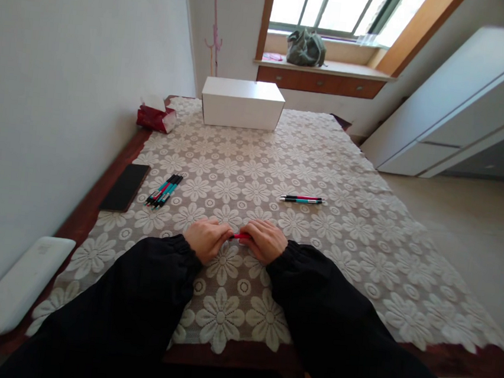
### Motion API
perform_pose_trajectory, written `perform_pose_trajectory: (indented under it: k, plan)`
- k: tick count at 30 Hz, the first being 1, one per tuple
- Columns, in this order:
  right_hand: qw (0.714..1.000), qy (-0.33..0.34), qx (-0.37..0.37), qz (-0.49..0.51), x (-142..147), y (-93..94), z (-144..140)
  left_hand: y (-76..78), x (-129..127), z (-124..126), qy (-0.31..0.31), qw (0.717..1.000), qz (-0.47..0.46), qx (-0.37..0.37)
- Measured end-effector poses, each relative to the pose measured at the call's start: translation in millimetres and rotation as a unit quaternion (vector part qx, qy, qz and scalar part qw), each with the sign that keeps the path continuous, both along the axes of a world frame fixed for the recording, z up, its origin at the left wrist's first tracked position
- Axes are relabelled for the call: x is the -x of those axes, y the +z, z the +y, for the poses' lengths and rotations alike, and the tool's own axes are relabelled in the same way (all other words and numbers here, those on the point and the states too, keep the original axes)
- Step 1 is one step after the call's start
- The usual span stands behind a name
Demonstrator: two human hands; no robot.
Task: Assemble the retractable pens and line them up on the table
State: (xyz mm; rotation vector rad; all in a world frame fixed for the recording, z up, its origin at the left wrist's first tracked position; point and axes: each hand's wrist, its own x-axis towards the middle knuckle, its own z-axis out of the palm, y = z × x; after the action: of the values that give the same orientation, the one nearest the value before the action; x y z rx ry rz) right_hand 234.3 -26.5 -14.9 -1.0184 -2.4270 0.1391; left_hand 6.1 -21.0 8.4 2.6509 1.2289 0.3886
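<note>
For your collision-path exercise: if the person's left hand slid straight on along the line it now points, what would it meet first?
The left hand points inward to the right, so it would probably meet the right hand first; both already grip the red pen between them.

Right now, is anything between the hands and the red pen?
No. The left hand and right hand both already grip the red pen, one on each end, above the lace tablecloth.
</note>
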Motion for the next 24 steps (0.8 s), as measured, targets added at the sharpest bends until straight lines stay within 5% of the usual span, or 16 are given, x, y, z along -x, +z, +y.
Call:
perform_pose_trajectory:
  k: [24]
  plan:
    - [1.0,0.001,0.016,-0.001,2,-4.3,-2,-11.0,1,6,-0.005,0.999,-0.008,0.038]
